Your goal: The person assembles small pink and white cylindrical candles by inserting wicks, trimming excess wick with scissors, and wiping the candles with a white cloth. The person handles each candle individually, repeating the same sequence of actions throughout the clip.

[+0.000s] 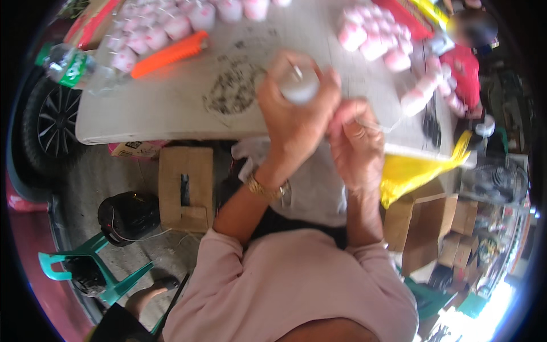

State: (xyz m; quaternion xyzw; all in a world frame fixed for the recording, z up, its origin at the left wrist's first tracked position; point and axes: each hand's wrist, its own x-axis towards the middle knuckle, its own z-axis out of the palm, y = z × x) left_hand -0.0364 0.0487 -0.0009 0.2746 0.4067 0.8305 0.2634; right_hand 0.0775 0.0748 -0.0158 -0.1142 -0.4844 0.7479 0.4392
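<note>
Watching from afar through the head camera, I had the left hand (296, 122) wrapped around a white candle (298, 90), its round top up and what looked like a wick showing. The candle was over the white table (165, 102), in from the near edge and about midway between the left and right ends. Close beside, the right hand (359, 148) had its fingertips pinched on a thin pale strand (373, 125) that trailed toward the right end; I could not tell whether it was joined to the candle.

I judged the candle light but firm, a little slick if waxy, and liable to dent or chip at the rim. The side wall, with fingers and thumb evenly around it, seemed the place to hold, clear of the wick. The strand looked limp and easy to lose, so it called for a fingertip pinch.

Near the far left corner, an orange utility knife (170, 55) lay before rows of pink-and-white wrapped candles (156, 37). Another cluster of wrapped pieces (373, 34) stood toward the far right corner, and a yellow plastic bag (413, 174) hung by the near right corner.
</note>
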